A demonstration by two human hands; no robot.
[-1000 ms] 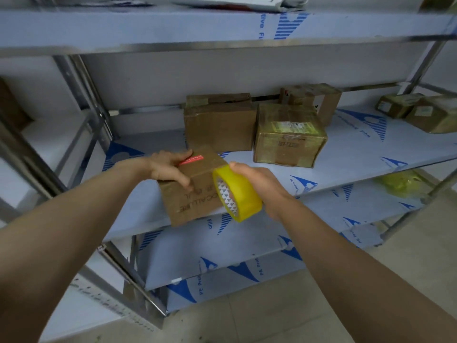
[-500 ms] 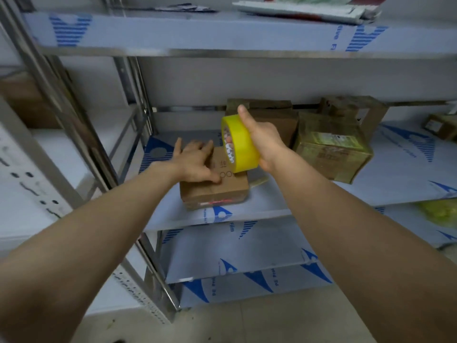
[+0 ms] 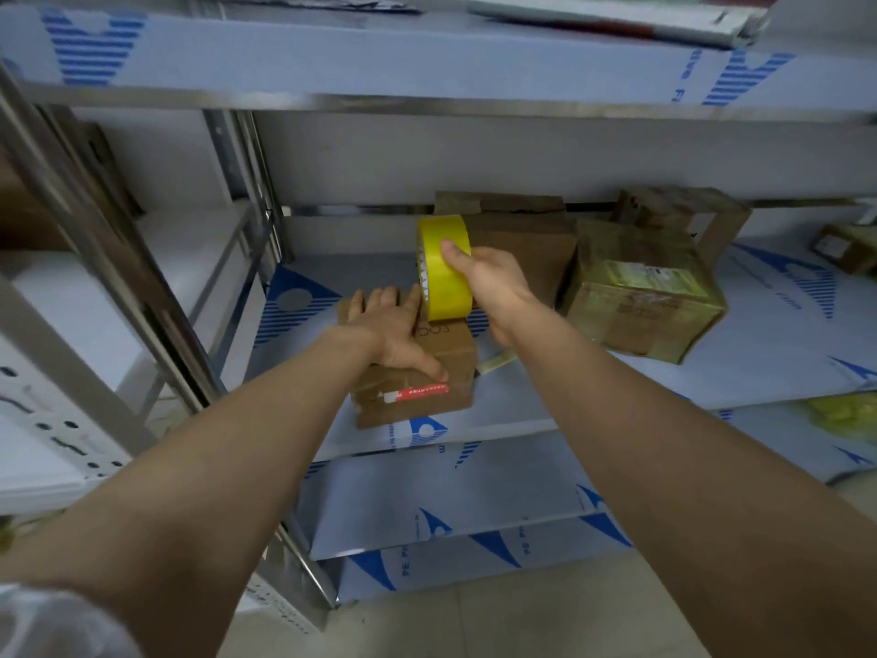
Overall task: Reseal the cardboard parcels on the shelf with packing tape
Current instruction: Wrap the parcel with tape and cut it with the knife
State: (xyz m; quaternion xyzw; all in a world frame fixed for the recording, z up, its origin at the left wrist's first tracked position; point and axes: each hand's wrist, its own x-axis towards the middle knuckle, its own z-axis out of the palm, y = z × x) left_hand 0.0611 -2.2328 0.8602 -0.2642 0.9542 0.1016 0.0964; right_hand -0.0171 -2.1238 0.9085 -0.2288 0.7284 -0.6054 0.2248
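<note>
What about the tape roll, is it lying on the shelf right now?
No, the right hand grips the yellow tape roll upright over the small parcel that the left hand presses down.

A small cardboard parcel [image 3: 417,408] is being carried near the front edge of the film-covered middle shelf board [image 3: 593,396]. Farther back on the same board, a plain brown box [image 3: 527,254], a tape-wrapped labelled box [image 3: 640,301] and an open-sided carton [image 3: 683,213] are being borne, with another small box [image 3: 849,251] at the far right. Flat packets [image 3: 607,16] are being held on the upper board [image 3: 427,59].
</note>
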